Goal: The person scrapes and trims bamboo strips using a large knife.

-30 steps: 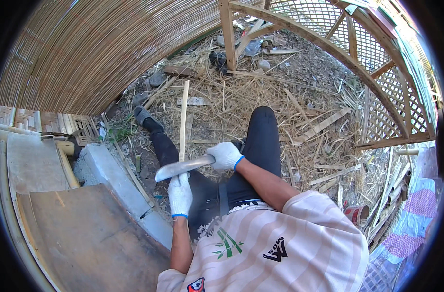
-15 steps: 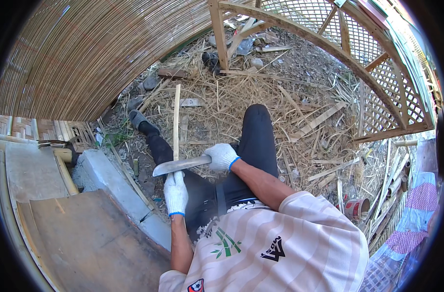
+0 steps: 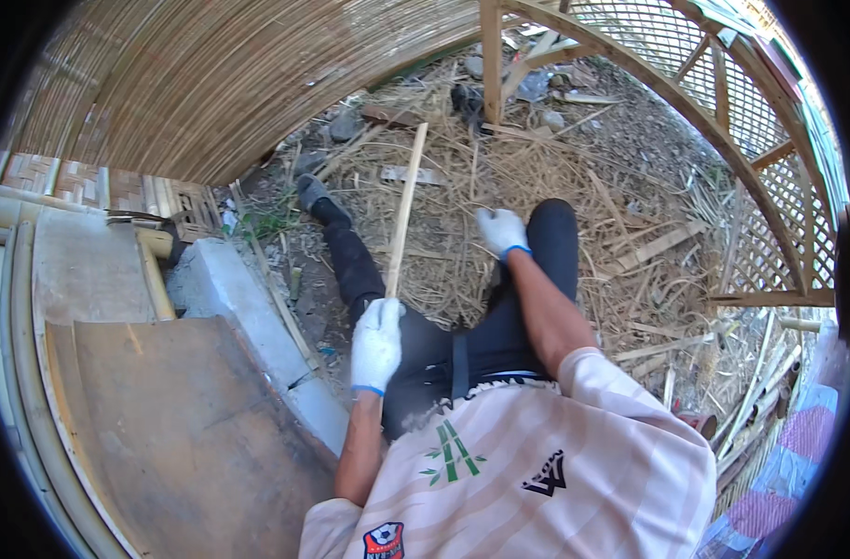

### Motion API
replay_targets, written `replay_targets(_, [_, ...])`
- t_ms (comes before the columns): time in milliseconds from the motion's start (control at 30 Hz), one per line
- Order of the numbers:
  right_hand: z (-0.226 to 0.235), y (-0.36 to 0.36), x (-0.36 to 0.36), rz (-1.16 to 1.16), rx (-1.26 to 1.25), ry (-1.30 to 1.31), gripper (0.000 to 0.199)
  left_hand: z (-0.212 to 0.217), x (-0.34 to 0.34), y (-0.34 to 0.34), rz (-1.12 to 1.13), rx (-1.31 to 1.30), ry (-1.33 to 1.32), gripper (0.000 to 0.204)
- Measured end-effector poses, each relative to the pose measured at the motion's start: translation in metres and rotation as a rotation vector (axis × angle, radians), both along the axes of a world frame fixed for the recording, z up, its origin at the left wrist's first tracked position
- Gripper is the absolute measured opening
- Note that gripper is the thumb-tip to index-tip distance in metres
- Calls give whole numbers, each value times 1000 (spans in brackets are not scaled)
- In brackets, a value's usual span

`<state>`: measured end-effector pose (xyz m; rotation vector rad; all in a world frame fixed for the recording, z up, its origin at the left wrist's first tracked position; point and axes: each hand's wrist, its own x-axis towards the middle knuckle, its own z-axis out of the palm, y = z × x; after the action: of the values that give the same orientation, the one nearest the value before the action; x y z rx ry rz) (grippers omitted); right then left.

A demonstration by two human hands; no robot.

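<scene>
My left hand (image 3: 376,349), in a white knit glove with a blue cuff, is closed around a long pale bamboo strip (image 3: 407,200). The strip slants up and away from the fist over my left leg, and a short length shows below the hand. Off to the right, just beside my right knee, my right hand (image 3: 502,231) in a matching glove is curled closed. The broad-bladed knife it held earlier cannot be made out now; whatever is in that fist is hidden or edge-on.
Bamboo shavings and offcuts (image 3: 443,224) litter the ground ahead. On the left stand a brown board (image 3: 164,419) and a concrete block (image 3: 234,289). A slatted bamboo screen (image 3: 229,74) rises at the far left, and an arched wooden lattice frame (image 3: 714,121) at the far right.
My right hand has moved forward and right, away from the strip, and the knife that lay across the strip is out of sight. The strip now tilts rightward. The whole view has shifted.
</scene>
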<state>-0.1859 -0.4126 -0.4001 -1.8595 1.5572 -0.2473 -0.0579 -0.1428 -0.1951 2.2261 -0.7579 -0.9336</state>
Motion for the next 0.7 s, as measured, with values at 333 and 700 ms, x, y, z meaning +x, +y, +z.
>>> replay_targets(333, [68, 82, 11, 665, 93, -120, 32, -35, 9, -5, 316, -34, 468, 35])
replay_targets(700, [87, 106, 24, 999, -2, 7, 33, -55, 6, 14, 464, -118, 776, 33])
